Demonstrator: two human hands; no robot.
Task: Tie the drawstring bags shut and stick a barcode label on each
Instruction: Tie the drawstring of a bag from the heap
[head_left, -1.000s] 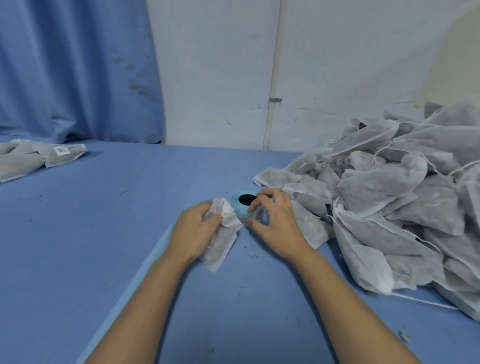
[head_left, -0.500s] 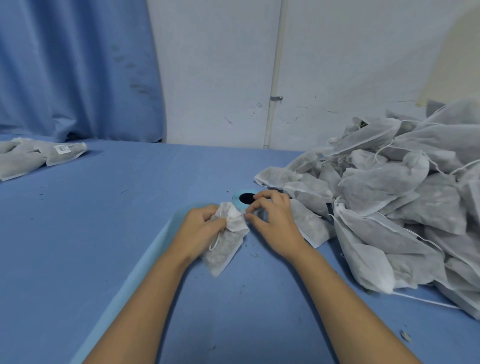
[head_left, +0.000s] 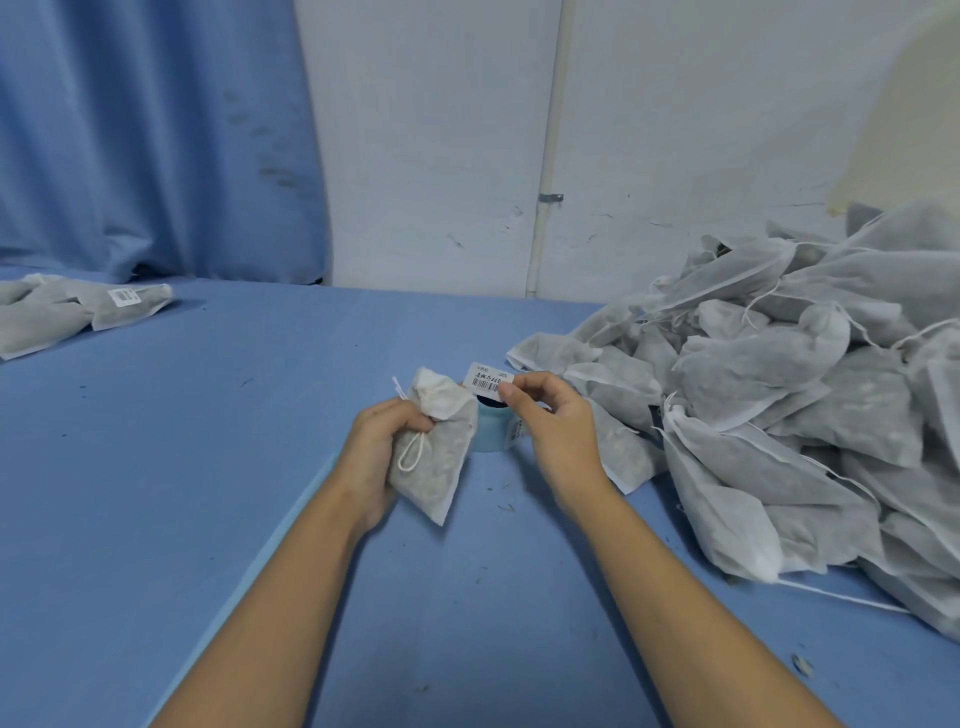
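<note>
A: Bag (head_left: 434, 452), where's it at?
B: Mid-desk (head_left: 208, 467). Left hand (head_left: 382, 447) grips its cinched neck, right hand (head_left: 556, 421) pinches a barcode label (head_left: 485, 382) just over the blue roll (head_left: 491, 431). Pile of bags (head_left: 805, 389) sits right.

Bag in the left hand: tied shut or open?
Shut: neck of the bag is cinched tight, and the drawstring hangs looped below it.

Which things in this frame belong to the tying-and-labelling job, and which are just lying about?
Job: drawstring bag gripped by left hand; barcode label pinched by right hand; blue label roll behind them; pile of bags at right; labelled bags at far left.
Lying about: blue curtain; wall pipe; small scraps on the table.
</note>
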